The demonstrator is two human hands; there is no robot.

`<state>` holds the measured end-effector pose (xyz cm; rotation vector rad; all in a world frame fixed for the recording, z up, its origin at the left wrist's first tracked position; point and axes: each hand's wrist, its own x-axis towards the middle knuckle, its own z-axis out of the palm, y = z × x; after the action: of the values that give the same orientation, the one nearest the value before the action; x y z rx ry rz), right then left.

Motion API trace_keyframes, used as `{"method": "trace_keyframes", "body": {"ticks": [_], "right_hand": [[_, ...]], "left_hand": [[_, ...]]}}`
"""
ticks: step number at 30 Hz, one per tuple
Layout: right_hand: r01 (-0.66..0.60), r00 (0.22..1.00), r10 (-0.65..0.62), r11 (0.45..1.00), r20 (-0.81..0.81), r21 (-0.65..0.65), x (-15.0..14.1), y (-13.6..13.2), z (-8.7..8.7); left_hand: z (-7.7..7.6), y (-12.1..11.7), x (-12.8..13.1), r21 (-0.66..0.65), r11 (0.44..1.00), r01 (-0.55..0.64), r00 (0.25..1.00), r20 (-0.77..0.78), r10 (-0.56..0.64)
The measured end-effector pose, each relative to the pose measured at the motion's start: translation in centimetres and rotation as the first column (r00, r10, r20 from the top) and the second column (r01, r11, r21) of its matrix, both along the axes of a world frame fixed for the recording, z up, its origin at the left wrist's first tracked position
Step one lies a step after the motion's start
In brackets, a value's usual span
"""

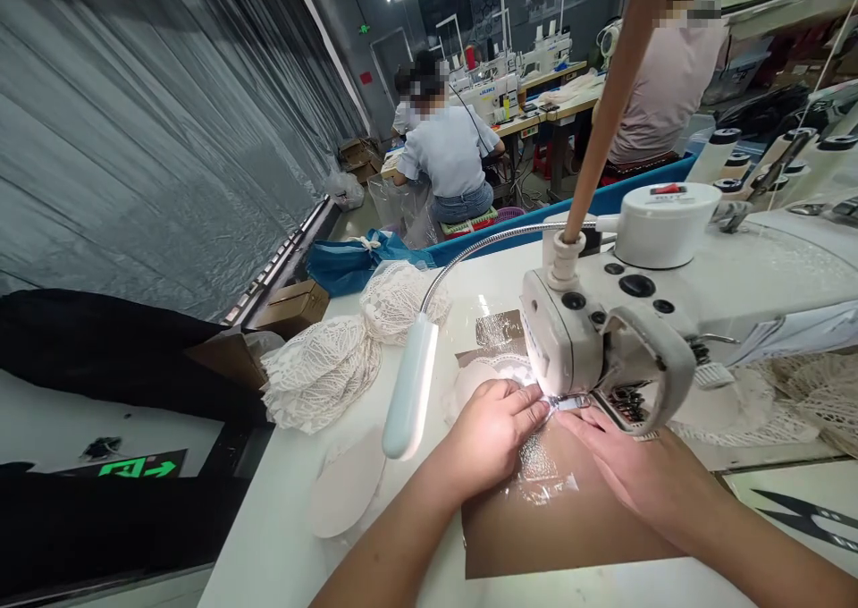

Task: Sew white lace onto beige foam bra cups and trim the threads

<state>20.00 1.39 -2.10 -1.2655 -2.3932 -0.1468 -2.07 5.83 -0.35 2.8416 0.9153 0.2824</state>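
Observation:
A white sewing machine [603, 322] stands on the white table [281, 519]. My left hand [492, 434] lies just left of the presser foot [569, 402], its fingers pressed together on white lace fabric [500, 371]. On the right of the foot rests my right hand [634, 469], fingers flat on the brown paper sheet [536, 527] and the fabric. The needle itself is hidden behind the machine head.
A gooseneck lamp [410, 393] hangs over the table left of my hands. Stacks of white lace pieces [322, 371] lie at the left, a white foam cup [345, 492] nearer. Black snips [804, 514] lie at right. Other people sit at machines behind.

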Motion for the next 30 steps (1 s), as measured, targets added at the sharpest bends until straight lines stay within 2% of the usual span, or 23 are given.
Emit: {"method": "trace_keyframes", "body": {"ticks": [10, 14, 17, 21, 24, 30], "right_hand": [[-0.031, 0.999, 0.032, 0.999, 0.032, -0.036, 0.9, -0.2, -1.4], [-0.015, 0.999, 0.02, 0.995, 0.045, -0.103, 0.9, -0.2, -1.7], [-0.016, 0.999, 0.02, 0.99, 0.028, -0.139, 0.9, -0.3, -1.2], [-0.041, 0.997, 0.032, 0.993, -0.077, -0.113, 0.6, -0.2, 0.3], [-0.01, 0.995, 0.0, 0.995, -0.101, -0.101, 0.5, -0.3, 0.7], [0.062, 0.992, -0.071, 0.994, -0.108, -0.089, 0.7, -0.5, -0.6]], "left_hand": [[-0.2, 0.2, 0.1, -0.031, 0.998, -0.047, 0.999, 0.021, 0.048], [0.0, 0.1, 0.1, -0.007, 0.999, -0.046, 0.999, 0.009, 0.046], [0.7, -0.3, 0.0, 0.036, 0.994, -0.105, 0.994, -0.013, 0.105], [1.9, -1.7, 0.1, 0.058, 0.977, -0.205, 0.974, -0.085, 0.209], [2.0, -2.6, 0.4, 0.038, 0.977, -0.208, 0.972, -0.105, 0.211], [1.2, -2.9, 0.9, 0.013, 0.987, -0.158, 0.987, -0.03, 0.158]]}}
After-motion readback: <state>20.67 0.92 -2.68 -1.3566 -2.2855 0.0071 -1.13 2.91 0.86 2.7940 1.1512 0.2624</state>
